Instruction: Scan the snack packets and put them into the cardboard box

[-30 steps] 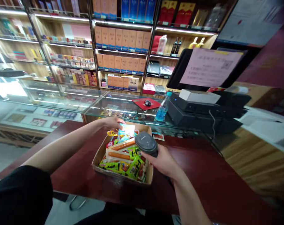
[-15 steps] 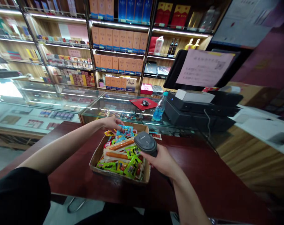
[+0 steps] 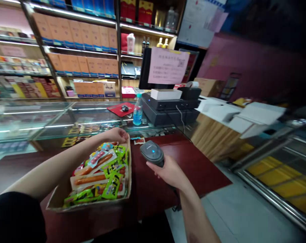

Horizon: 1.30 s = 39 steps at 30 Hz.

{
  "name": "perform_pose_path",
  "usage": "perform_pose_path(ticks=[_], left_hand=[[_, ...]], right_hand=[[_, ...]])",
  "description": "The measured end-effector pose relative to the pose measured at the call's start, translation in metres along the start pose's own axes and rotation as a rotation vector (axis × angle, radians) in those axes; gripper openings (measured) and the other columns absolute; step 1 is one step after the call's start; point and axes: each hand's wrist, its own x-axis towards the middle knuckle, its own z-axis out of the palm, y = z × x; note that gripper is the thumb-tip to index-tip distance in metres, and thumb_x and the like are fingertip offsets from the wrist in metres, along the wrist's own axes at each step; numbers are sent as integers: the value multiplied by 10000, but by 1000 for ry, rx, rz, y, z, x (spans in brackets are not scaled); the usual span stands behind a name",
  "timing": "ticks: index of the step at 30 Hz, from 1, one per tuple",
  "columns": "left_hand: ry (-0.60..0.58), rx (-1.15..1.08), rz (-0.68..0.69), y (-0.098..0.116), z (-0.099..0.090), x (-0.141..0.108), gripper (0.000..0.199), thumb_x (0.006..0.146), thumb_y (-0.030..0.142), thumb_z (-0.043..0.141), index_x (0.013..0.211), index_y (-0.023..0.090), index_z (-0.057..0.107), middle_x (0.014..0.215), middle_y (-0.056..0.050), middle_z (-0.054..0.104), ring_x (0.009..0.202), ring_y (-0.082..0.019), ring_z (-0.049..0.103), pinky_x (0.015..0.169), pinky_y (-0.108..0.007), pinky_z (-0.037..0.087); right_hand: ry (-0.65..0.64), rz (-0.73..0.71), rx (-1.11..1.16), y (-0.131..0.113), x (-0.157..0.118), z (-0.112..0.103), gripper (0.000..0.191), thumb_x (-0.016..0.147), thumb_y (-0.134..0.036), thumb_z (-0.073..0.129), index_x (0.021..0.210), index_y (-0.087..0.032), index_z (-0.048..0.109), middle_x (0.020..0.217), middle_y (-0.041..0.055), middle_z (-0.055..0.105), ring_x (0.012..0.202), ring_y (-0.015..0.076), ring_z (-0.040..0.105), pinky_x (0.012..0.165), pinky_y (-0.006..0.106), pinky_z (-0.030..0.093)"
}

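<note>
A shallow cardboard box [image 3: 130, 162] full of wrapped snacks rests on the dark red table. In it lie sausages in clear packs [image 3: 91, 179], bright green packets [image 3: 112, 185] and a light blue packet [image 3: 97, 157]. My left hand [image 3: 117, 135] reaches across the box, its fingers curled at the far right corner of the rim; they look closed on the cardboard, though the fingertips are partly hidden. My right hand [image 3: 169, 171] is wrapped around the handle of a grey barcode scanner [image 3: 152, 153], held above the table to the right of the box. A blue light shows on the scanner.
A small snack pack [image 3: 138, 140] lies behind the box near the glass counter [image 3: 92, 118]. On the counter stand a bottle of blue drink [image 3: 137, 109], a red mouse pad [image 3: 117, 109] and a monitor [image 3: 145, 69] on a black cash drawer [image 3: 163, 113]. A metal rack [image 3: 276, 192] stands at right.
My view has turned right. My left hand has let go of the blue packet and moved to the box's far right corner. The box looks nearer; the scanner now shows a blue light.
</note>
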Motion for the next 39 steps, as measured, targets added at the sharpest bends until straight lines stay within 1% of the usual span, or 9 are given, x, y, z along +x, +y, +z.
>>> perform_pose_path(ticks=[6, 11, 14, 19, 24, 29, 31, 34, 39], left_hand=[[-66, 348, 102, 26, 55, 76, 311, 587, 302, 646, 871, 184, 692, 807, 5, 699, 752, -156, 635, 635, -201, 443], [-67, 561, 85, 23, 99, 124, 475, 625, 284, 642, 1094, 209, 642, 983, -36, 709, 906, -190, 646, 751, -222, 467], [-68, 703, 21, 14, 117, 139, 503, 579, 226, 686, 1080, 194, 653, 1112, -121, 672, 1007, -264, 627, 809, -281, 476], [-47, 733, -24, 8, 126, 141, 301, 640, 179, 647, 937, 149, 685, 1147, -218, 639, 1033, -346, 615, 840, -383, 472], [-13, 716, -14, 3, 118, 139, 251, 672, 225, 630, 907, 164, 695, 1062, -194, 672, 992, -326, 629, 807, -358, 473], [-64, 457, -50, 4, 95, 125, 198, 556, 301, 724, 717, 187, 699, 642, -53, 654, 667, -211, 634, 612, -251, 461], [-96, 210, -70, 9, 80, 109, 247, 543, 334, 740, 727, 176, 694, 562, -7, 609, 559, -151, 577, 546, -221, 435], [-135, -173, -43, 17, 53, 75, 388, 524, 399, 779, 800, 143, 686, 612, 3, 631, 528, -107, 539, 500, -196, 413], [-93, -476, -76, 8, 5, 8, 466, 521, 407, 822, 869, 141, 664, 715, -20, 673, 569, -101, 579, 498, -186, 421]], right_hand=[[141, 57, -4, 19, -19, -35, 333, 770, -401, 652, 996, -156, 667, 684, 37, 690, 681, 193, 657, 648, 297, 521], [207, 109, -26, 34, -33, -52, 343, 773, -402, 654, 1020, -163, 661, 756, 46, 707, 772, 208, 672, 704, 320, 531], [220, 145, -47, 40, -41, -59, 335, 779, -403, 649, 1023, -174, 658, 757, 43, 708, 755, 201, 672, 694, 314, 530], [249, 192, -65, 44, -50, -66, 311, 794, -411, 633, 996, -175, 654, 698, 36, 694, 678, 186, 666, 654, 299, 523], [230, 183, -78, 42, -47, -64, 313, 793, -420, 635, 982, -172, 655, 687, 35, 690, 686, 188, 666, 662, 301, 522], [176, 127, -61, 33, -32, -50, 339, 786, -409, 639, 1026, -171, 654, 706, 34, 695, 714, 199, 670, 670, 307, 524], [144, 101, -48, 28, -24, -41, 347, 785, -403, 638, 1038, -166, 653, 705, 35, 697, 705, 198, 669, 667, 305, 524], [78, 57, -23, 18, -11, -26, 357, 785, -410, 635, 1037, -158, 656, 677, 36, 692, 662, 191, 662, 648, 299, 521], [-16, -19, 14, -1, 12, 4, 353, 774, -408, 645, 1021, -157, 656, 627, 32, 676, 632, 190, 655, 623, 290, 517]])
